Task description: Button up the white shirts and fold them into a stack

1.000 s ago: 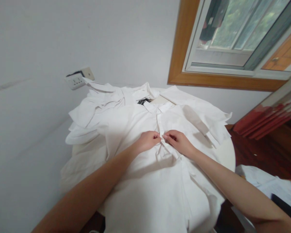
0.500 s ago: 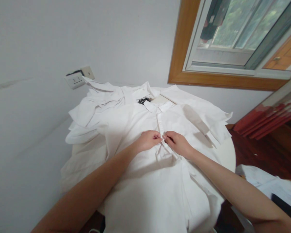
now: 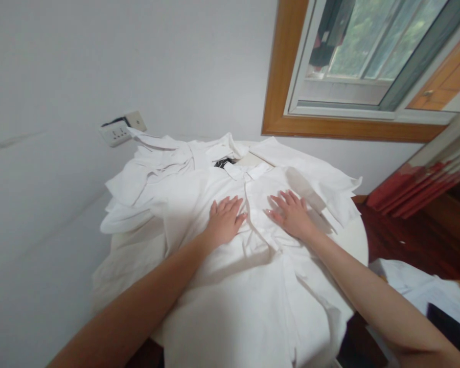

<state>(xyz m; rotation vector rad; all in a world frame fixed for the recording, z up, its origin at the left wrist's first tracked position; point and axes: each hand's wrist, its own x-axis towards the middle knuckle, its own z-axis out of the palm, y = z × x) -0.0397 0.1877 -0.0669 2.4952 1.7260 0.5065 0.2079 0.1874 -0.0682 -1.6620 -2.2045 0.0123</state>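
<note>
Hands (image 3: pixel 225 221) press flat on rumpled white shirt (image 3: pixel 253 286).

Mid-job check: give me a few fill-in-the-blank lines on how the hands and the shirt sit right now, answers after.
1. The left hand and the right hand rest with palms ____ on the white shirt.
2. The button strip of the shirt runs ____ the two hands.
3. The shirt is spread over a table whose rim is ____ in shape.
4. The wall socket sits on the ____ side of the picture.
Missing words: down; between; round; left.
</note>
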